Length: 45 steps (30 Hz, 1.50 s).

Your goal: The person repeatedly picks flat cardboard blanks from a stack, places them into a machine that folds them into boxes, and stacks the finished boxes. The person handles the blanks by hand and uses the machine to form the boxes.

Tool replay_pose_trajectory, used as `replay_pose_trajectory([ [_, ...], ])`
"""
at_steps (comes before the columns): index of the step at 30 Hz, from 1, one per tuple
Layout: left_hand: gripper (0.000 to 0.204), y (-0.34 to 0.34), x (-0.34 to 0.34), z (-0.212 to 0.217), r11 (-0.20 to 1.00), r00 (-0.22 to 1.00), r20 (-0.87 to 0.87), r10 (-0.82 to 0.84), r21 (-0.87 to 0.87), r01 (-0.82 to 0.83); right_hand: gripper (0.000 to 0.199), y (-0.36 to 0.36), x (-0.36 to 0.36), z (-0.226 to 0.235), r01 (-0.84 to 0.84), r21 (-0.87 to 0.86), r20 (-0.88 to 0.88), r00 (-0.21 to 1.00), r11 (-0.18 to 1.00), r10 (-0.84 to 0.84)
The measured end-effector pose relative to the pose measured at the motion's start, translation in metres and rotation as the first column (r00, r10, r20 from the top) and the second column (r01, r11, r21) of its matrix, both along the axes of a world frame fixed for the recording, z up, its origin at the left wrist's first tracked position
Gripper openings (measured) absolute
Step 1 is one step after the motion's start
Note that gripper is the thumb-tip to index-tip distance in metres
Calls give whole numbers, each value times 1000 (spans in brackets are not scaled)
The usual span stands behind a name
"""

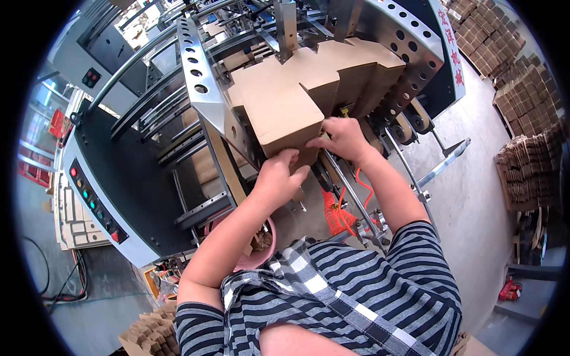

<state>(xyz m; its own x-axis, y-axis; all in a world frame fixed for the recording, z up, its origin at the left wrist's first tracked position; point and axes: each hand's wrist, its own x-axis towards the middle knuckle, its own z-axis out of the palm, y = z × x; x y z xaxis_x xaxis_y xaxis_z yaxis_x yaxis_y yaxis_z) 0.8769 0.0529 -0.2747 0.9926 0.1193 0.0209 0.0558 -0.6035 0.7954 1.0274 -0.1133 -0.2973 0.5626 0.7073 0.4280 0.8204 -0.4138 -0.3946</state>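
A thick stack of brown cardboard blanks (285,110), cut with notched edges, lies in the feed end of a machine between upright metal guides. My left hand (278,179) is at the near face of the stack, fingers curled against its lower edge and thumb out to the right. At the stack's near right corner, my right hand (341,139) has its fingers bent around the edge, with the thumb pressed to the near face. The fingertips of both hands are partly hidden against the cardboard.
Perforated metal side plates (199,74) flank the stack. A button panel (92,199) is on the machine's left side. Below are a pink bucket (264,246) with scraps, an orange air hose (368,190) and metal rods. Piles of cardboard (528,163) stand at the right.
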Motion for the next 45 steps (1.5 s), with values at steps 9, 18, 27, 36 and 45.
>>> replay_pose_trajectory([
  [9, 41, 2, 5, -9, 996, 996, -92, -24, -89, 15, 22, -16, 46, -7, 11, 116, -543, 838, 993, 54],
  [18, 45, 1, 6, -14, 968, 995, -98, 17, -246, -41, 27, 14, 58, -15, 209, -26, -80, 974, 977, -211],
  [27, 43, 7, 6, 1, 946, 992, -122, -42, -323, 1, 26, 10, 61, 43, 202, -191, -85, 971, 961, -222],
  [36, 52, 21, -11, -10, 943, 968, -190, -166, -319, 99, 23, -55, 89, 35, 273, -379, -317, 859, 884, -401],
  [45, 53, 10, 3, -14, 961, 969, -176, -173, -245, 128, 25, -89, 158, -7, 425, -519, 106, 893, 742, -437],
])
